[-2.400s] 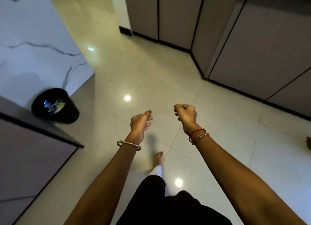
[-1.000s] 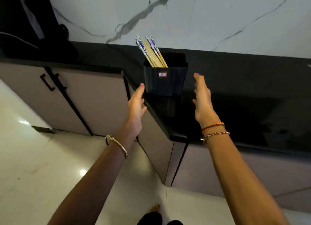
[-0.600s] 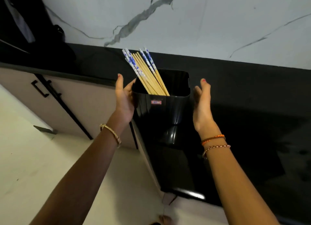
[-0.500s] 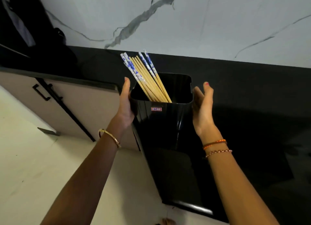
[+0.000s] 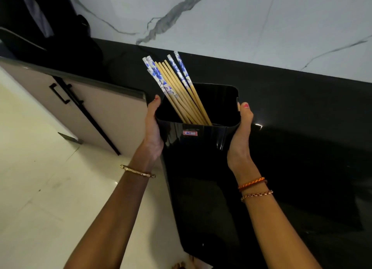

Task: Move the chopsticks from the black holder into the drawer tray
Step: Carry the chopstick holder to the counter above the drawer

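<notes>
Over a glossy black countertop (image 5: 302, 127), we grip the black holder (image 5: 201, 147) between both hands, left hand (image 5: 153, 127) and right hand (image 5: 240, 139) each wrapped around a side just below the rim. The chopsticks (image 5: 177, 87) stand inside it, leaning left, their blue-patterned tops jutting above the rim.

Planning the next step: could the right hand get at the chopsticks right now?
Probably not yet: the right hand grips the black holder, as does the left hand. The chopsticks themselves stand uncovered.
</notes>
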